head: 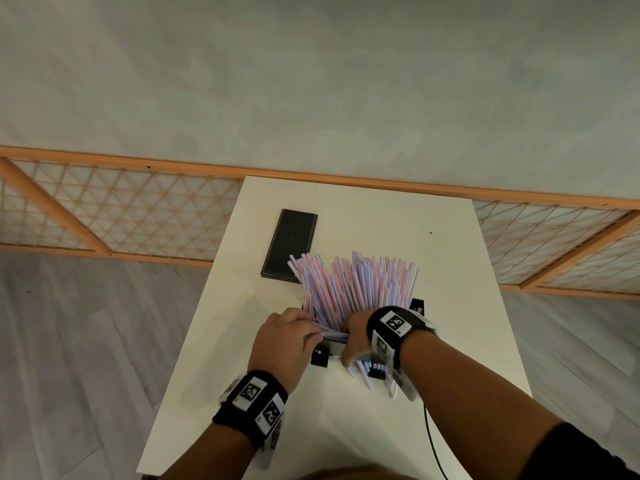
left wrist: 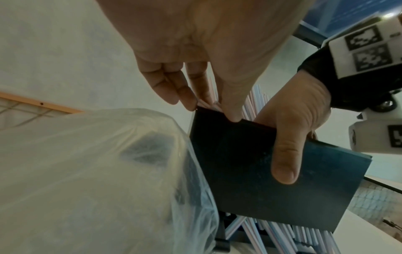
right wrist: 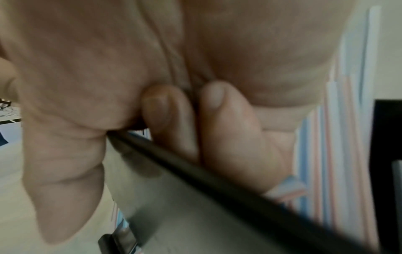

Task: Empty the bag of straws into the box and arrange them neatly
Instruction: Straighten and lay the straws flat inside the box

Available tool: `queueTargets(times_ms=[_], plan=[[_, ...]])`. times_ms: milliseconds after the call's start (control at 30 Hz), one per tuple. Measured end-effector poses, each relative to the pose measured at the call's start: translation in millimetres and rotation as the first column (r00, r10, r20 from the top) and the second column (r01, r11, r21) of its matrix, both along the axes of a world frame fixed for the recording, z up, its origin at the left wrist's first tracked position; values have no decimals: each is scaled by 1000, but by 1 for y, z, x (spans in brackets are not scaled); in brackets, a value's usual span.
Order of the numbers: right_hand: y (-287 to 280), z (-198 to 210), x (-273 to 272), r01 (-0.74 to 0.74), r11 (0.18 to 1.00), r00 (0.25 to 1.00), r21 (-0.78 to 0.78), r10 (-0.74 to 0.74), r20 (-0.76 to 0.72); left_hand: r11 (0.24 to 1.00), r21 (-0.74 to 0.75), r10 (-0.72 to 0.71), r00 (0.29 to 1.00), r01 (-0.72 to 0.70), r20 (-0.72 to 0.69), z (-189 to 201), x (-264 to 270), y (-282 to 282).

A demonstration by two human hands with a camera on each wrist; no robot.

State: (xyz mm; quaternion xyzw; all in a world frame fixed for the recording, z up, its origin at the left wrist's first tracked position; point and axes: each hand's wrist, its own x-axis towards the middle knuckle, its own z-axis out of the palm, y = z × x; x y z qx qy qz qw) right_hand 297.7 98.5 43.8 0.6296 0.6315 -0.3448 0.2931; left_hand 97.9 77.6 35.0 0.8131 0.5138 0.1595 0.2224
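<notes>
Pink, blue and white striped straws [head: 353, 282] fan upward and away out of a black box [head: 319, 356] near the table's middle. A few straw ends [head: 360, 374] poke over its near side. My left hand [head: 287, 337] is at the box's left, fingers [left wrist: 174, 89] fairly straight against the straws [left wrist: 256, 96] and thumb on the box wall's [left wrist: 250, 180] top edge. My right hand [head: 355, 336] grips that wall, thumb [left wrist: 284, 154] outside, fingers [right wrist: 169, 116] curled inside beside the straws [right wrist: 339, 120]. A clear plastic bag [left wrist: 97, 171] lies crumpled under my left wrist.
The black lid [head: 290, 244] lies flat at the far left of the white table [head: 450, 271]. A black cable [head: 433, 445] runs off the table's near right. A wooden lattice screen [head: 121, 213] stands beyond the far edge.
</notes>
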Motion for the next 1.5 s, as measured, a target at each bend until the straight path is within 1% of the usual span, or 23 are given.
queueTargets(times_ms=[100,200,333,433,533,667,733,800,867,933,1033,1067,1133,1300,1400,1500], plan=[[-2,1,-3,-18,998,1000,57,19,-7,1000,1,1,1000,-1,-12,-1,-1,0],[-4,7,-3,-76,991,997,114,76,5,1000,-13,-11,1000,10,-19,-2,-1,1],[-8,23,1,-142,972,990,187,137,38,999,-9,-37,999,36,-30,1,-4,1],[-12,35,3,-147,964,989,220,144,29,998,-43,-40,999,39,-23,2,-6,4],[-17,40,7,-101,956,992,274,116,-40,997,-77,-18,1000,17,-12,5,-5,7],[-24,41,17,9,941,983,339,53,-174,992,-124,19,1000,-17,14,10,-5,8],[-28,41,22,89,925,963,369,15,-269,989,-147,28,1000,-26,12,11,-6,8],[-33,41,26,169,912,926,374,-17,-376,987,-157,25,1000,-24,1,11,-6,6],[-36,40,28,208,894,899,397,-16,-437,988,-155,20,1000,-18,11,12,-6,6],[-36,38,28,175,890,911,420,16,-413,988,-154,21,999,-14,39,12,-5,5],[-36,31,25,38,883,960,467,97,-261,984,-180,26,997,-12,75,11,-4,6],[-36,28,24,23,877,966,479,104,-237,983,-181,20,997,-6,80,12,-4,7],[-35,24,22,54,866,966,497,81,-246,986,-165,10,996,4,85,13,-3,7],[-36,20,22,221,812,921,541,8,-389,989,-139,64,985,-42,161,19,-5,7],[-41,14,24,218,828,920,516,2,-392,984,-157,110,973,-79,200,20,-6,9],[-48,13,24,204,834,930,512,-2,-367,978,-183,132,975,-99,178,16,-3,12]])
